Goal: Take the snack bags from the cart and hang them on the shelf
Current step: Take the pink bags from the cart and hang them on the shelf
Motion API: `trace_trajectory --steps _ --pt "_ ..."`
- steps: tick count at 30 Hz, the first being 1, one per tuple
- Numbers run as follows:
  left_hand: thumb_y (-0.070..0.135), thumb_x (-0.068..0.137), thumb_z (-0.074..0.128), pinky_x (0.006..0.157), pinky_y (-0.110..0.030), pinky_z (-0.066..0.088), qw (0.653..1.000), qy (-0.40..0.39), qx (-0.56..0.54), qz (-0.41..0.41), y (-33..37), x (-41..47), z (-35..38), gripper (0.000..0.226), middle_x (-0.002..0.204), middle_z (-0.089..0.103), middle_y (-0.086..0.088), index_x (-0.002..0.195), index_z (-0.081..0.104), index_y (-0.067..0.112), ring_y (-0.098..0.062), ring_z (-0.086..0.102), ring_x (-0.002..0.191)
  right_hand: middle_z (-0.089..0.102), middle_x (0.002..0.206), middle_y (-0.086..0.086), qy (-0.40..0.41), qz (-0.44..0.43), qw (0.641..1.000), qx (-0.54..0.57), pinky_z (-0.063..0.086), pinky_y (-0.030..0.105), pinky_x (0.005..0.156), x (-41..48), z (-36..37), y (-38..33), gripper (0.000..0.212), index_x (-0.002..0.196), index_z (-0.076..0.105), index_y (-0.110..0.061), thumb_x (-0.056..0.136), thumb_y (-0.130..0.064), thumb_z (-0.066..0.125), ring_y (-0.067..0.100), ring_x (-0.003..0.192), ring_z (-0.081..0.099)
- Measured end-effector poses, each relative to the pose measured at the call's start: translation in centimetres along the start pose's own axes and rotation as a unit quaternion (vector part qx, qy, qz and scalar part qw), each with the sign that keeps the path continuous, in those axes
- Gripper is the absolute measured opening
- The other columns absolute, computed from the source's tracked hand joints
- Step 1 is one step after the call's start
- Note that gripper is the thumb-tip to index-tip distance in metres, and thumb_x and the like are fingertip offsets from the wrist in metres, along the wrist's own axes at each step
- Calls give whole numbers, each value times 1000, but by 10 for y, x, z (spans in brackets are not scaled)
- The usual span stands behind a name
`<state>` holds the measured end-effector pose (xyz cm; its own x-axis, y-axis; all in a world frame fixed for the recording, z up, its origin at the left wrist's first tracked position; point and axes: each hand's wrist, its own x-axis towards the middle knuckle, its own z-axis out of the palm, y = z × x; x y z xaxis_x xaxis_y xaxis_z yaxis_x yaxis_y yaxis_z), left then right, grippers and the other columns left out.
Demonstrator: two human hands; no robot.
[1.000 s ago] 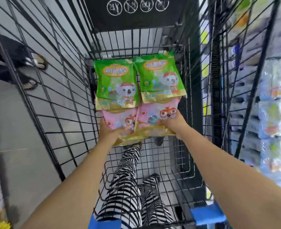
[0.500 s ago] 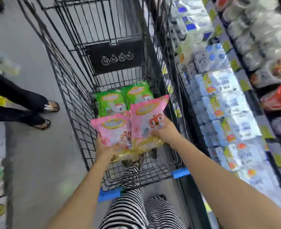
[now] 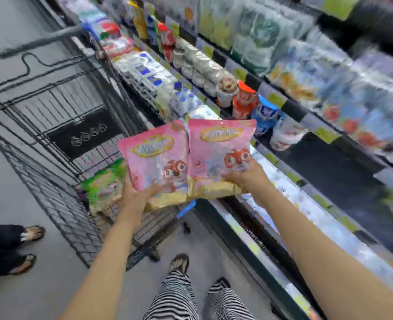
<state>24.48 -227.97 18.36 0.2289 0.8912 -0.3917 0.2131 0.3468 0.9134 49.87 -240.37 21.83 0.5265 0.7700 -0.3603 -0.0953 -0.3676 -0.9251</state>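
Two pink, glossy plastic snack bags with cartoon print and gold bottom bands were held side by side over the aisle floor, at about 3 o'clock from the black wire shopping cart [image 3: 52,125]. The left hand [image 3: 135,195] gripped the left pink bag [image 3: 154,158] at its lower edge, thumb on the front, fingers hidden behind. The right hand [image 3: 248,179] pinched the right pink bag [image 3: 218,148] at its lower right corner, thumb over the front face.

Green snack bags [image 3: 105,181] remained in the cart, at 9 o'clock from the left hand. The stocked store shelf [image 3: 283,107] ran from 12 to 4 o'clock, heavily blurred; no hooks could be made out.

Judgement: the bags look light, soft and crinkly, with slick film and probably crushable contents. A small mark at the right bag's top edge may be a hang hole, so regripping near the top seal seems sensible for hanging.
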Motion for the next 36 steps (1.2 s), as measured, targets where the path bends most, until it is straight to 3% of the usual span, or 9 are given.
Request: trace_trajectory --steps 4,9,14,17,20,24,29,33,36 --pt "31 39 87 92 -52 52 990 -131 9 45 15 -8 72 102 129 62 -12 132 46 22 -33 62 113 75 98 3 83 9 995 50 58 36 78 -45 -74 22 47 107 67 -11 63 -4 82 19 92 71" --pt "28 40 90 90 -38 54 955 -286 43 64 16 -21 164 101 126 62 -8 131 47 22 -30 60 117 71 64 -15 208 34 970 123 48 13 51 -107 -137 55 32 93 66 -13 73 10 72 -3 58 65" --pt "30 52 93 98 -57 46 909 -397 108 62 -5 -28 237 97 135 56 1 135 43 31 -29 54 124 73 90 2 308 38 939 145 53 21 64 -153 -175 106 41 109 64 -5 71 8 75 9 76 70" --pt "6 63 86 84 -32 52 890 -433 110 88 -24 -30 277 81 116 63 9 129 45 29 -14 64 105 73 97 5 342 23 925 162 54 20 65 -162 -193 141 47 114 61 -6 71 6 76 12 83 71" --pt "11 64 85 65 -30 51 867 -471 110 123 -43 -29 307 75 109 63 9 125 46 29 -7 67 84 73 105 9 360 -6 918 169 55 26 73 -157 -210 179 50 117 61 -4 71 0 79 21 96 70" --pt "4 64 84 50 -15 50 854 -485 69 173 -70 -14 346 65 104 65 9 106 50 39 -2 67 79 72 88 0 377 -67 907 176 54 19 61 -141 -225 212 43 114 60 -3 73 4 74 10 77 71" --pt "2 63 83 71 -37 55 844 -489 3 221 -97 14 388 61 103 64 10 101 53 38 -20 66 89 73 76 -5 385 -157 894 169 53 21 52 -112 -240 236 36 106 60 -10 77 8 69 9 66 70" --pt "6 56 84 58 -35 57 818 -509 -39 265 -109 33 408 69 108 69 -6 111 52 32 -21 69 80 72 84 0 389 -212 882 162 54 25 48 -96 -242 254 35 110 60 -12 79 5 67 12 65 71" --pt "9 44 87 77 -52 57 799 -520 -52 297 -112 42 411 85 113 68 -5 121 54 26 -29 68 98 74 81 -1 399 -242 872 145 56 29 47 -89 -238 263 28 100 63 -15 80 5 68 14 64 72"
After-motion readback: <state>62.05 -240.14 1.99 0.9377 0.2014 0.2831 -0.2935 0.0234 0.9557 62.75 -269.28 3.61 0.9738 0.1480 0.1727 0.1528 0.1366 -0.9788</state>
